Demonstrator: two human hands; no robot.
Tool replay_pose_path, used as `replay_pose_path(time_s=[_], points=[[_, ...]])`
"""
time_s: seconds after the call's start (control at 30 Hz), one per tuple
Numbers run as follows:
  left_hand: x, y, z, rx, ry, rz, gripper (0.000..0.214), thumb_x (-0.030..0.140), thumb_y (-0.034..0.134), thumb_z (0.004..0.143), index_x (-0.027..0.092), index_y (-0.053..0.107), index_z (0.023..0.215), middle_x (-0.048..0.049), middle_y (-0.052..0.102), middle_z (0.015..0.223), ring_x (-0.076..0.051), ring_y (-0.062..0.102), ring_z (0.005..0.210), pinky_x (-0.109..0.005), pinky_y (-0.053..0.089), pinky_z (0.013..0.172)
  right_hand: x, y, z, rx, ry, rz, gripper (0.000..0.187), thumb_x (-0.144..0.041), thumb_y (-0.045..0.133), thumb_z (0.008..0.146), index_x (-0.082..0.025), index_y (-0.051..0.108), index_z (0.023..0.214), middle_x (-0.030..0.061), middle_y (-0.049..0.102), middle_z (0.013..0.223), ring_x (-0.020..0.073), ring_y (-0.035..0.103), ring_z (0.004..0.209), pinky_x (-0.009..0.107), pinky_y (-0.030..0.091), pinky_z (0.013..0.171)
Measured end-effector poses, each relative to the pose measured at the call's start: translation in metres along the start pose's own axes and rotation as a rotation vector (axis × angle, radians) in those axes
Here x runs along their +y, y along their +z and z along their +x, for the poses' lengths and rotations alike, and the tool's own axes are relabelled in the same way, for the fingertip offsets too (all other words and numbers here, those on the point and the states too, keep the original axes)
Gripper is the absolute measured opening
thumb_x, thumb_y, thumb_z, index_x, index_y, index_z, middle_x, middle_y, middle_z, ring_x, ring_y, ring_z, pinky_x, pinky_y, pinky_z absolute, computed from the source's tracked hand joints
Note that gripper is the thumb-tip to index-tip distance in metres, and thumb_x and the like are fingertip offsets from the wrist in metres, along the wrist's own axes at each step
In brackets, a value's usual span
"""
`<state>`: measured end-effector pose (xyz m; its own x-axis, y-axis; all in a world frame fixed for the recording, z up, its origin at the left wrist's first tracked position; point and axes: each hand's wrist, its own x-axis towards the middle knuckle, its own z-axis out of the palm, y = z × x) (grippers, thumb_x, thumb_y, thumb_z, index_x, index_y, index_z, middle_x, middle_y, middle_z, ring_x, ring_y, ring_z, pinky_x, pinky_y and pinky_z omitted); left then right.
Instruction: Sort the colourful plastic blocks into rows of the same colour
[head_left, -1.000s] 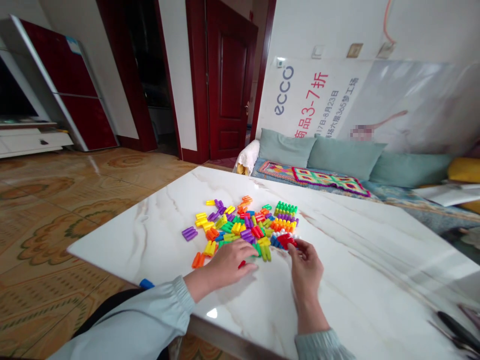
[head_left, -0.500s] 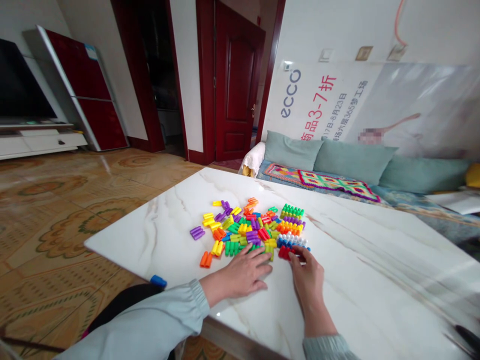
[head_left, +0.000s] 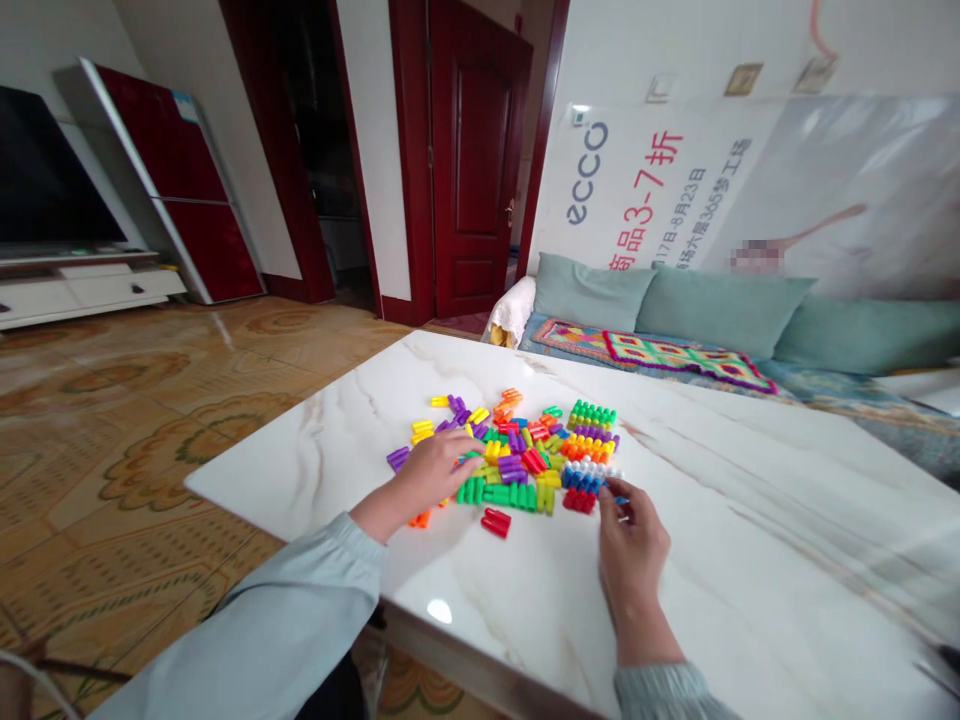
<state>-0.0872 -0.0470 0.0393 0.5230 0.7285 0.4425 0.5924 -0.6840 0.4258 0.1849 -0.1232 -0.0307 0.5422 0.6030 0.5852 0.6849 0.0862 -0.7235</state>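
Observation:
My left hand (head_left: 431,468) reaches over the left part of a loose pile of coloured plastic building pegs (head_left: 514,468), fingers stretched out and apart. It hides some pegs beneath it. A red peg piece (head_left: 496,522) lies alone in front of the pile. To the pile's right stand joined rows, among them green (head_left: 592,413), orange-and-yellow (head_left: 589,448), white (head_left: 590,468), blue (head_left: 583,482) and, nearest me, red (head_left: 580,500). At the right end of the blue and red rows is my right hand (head_left: 636,530), its fingers bent in a pinch; what they hold, if anything, is hidden.
The white marbled table (head_left: 712,560) carries all the pegs. Beyond it stands a sofa with pale green cushions (head_left: 720,308) and a crocheted cover (head_left: 686,362). A red door (head_left: 480,170), a red fridge (head_left: 180,190) and a television (head_left: 52,170) are farther back.
My left hand has lifted from the pile's front edge and moved left over the pegs. A red piece now shows in front of the pile. My right hand has shifted slightly right, off the red row.

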Motion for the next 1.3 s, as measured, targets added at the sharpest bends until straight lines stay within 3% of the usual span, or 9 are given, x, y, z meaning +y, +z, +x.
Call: replay_pose_path(time_s=[0.13, 0.3, 0.4, 0.6, 0.73, 0.9, 1.03, 1.17, 1.3], points=[[-0.015, -0.013, -0.006, -0.103, -0.074, -0.013, 0.014, 0.019, 0.061, 0.082, 0.020, 0.074, 0.085, -0.0033, 0.072, 0.086, -0.018, 0.065, 0.077, -0.027, 0.047, 0.073, -0.002, 0.005, -0.001, -0.023, -0.047, 0.094, 0.028, -0.040, 0.055, 0.086, -0.016, 0.067, 0.094, 0.0054, 0.068, 0.083, 0.0142, 0.056, 0.062, 0.026, 0.045, 0.062], [0.002, 0.012, -0.022, -0.330, 0.086, 0.010, 0.023, 0.022, 0.066, 0.079, 0.022, 0.071, 0.102, -0.0043, 0.070, 0.095, -0.020, 0.065, 0.081, -0.026, 0.047, 0.071, -0.003, 0.007, -0.002, -0.025, -0.033, 0.154, 0.026, -0.039, 0.057, 0.086, -0.016, 0.067, 0.093, 0.0040, 0.067, 0.078, 0.0134, 0.055, 0.059, 0.026, 0.045, 0.060], [0.014, 0.026, -0.026, -0.357, 0.128, 0.104, 0.032, 0.027, 0.066, 0.081, 0.026, 0.067, 0.113, -0.0059, 0.065, 0.109, -0.023, 0.064, 0.088, -0.028, 0.047, 0.071, -0.003, 0.007, -0.002, -0.044, 0.006, 0.191, 0.027, -0.040, 0.058, 0.085, -0.016, 0.067, 0.093, 0.0030, 0.066, 0.075, 0.0126, 0.054, 0.055, 0.025, 0.044, 0.055], [0.029, 0.031, -0.025, -0.391, 0.131, 0.293, 0.020, 0.027, 0.059, 0.084, 0.026, 0.067, 0.103, -0.0057, 0.059, 0.109, -0.022, 0.063, 0.082, -0.032, 0.048, 0.068, -0.005, 0.007, -0.003, -0.059, -0.002, 0.227, 0.025, -0.039, 0.058, 0.086, -0.016, 0.067, 0.092, 0.0029, 0.066, 0.076, 0.0127, 0.054, 0.057, 0.025, 0.045, 0.056], [0.033, 0.033, -0.026, -0.360, 0.116, 0.318, 0.018, 0.024, 0.059, 0.078, 0.020, 0.064, 0.094, -0.0086, 0.059, 0.110, -0.025, 0.063, 0.084, -0.034, 0.049, 0.068, -0.013, 0.004, -0.005, -0.122, -0.083, 0.251, 0.022, -0.037, 0.059, 0.087, -0.018, 0.066, 0.091, 0.0016, 0.065, 0.073, 0.0126, 0.054, 0.057, 0.025, 0.045, 0.056], [0.032, 0.043, -0.022, -0.222, 0.031, 0.133, 0.023, 0.022, 0.061, 0.073, 0.018, 0.065, 0.095, -0.0088, 0.066, 0.092, -0.026, 0.063, 0.086, -0.035, 0.049, 0.075, -0.022, 0.003, -0.009, -0.468, -0.270, 0.316, 0.020, -0.039, 0.066, 0.084, -0.021, 0.067, 0.091, 0.0019, 0.065, 0.078, 0.0124, 0.053, 0.058, 0.025, 0.045, 0.055], [0.033, 0.049, -0.015, -0.133, -0.054, -0.127, 0.018, 0.025, 0.063, 0.075, 0.019, 0.070, 0.090, -0.0045, 0.069, 0.080, -0.021, 0.063, 0.074, -0.029, 0.047, 0.067, -0.027, 0.007, -0.013, -0.633, -0.352, 0.359, 0.025, -0.041, 0.072, 0.079, -0.022, 0.070, 0.095, 0.0053, 0.067, 0.088, 0.0152, 0.060, 0.066, 0.026, 0.047, 0.055], [0.040, 0.049, -0.011, -0.140, -0.130, -0.291, 0.012, 0.028, 0.067, 0.073, 0.018, 0.071, 0.079, -0.0014, 0.068, 0.069, -0.017, 0.060, 0.063, -0.024, 0.041, 0.056, -0.033, 0.009, -0.014, -0.679, -0.394, 0.359, 0.020, -0.035, 0.068, 0.083, -0.023, 0.072, 0.099, 0.0060, 0.066, 0.090, 0.0170, 0.062, 0.074, 0.026, 0.049, 0.060], [0.043, 0.052, -0.010, -0.146, -0.178, -0.336, 0.015, 0.031, 0.068, 0.073, 0.017, 0.070, 0.073, -0.0007, 0.065, 0.064, -0.016, 0.059, 0.061, -0.023, 0.039, 0.054, -0.038, 0.009, -0.016, -0.668, -0.415, 0.354, 0.014, -0.023, 0.061, 0.085, -0.023, 0.071, 0.095, 0.0068, 0.065, 0.097, 0.0185, 0.063, 0.083, 0.027, 0.051, 0.066]])
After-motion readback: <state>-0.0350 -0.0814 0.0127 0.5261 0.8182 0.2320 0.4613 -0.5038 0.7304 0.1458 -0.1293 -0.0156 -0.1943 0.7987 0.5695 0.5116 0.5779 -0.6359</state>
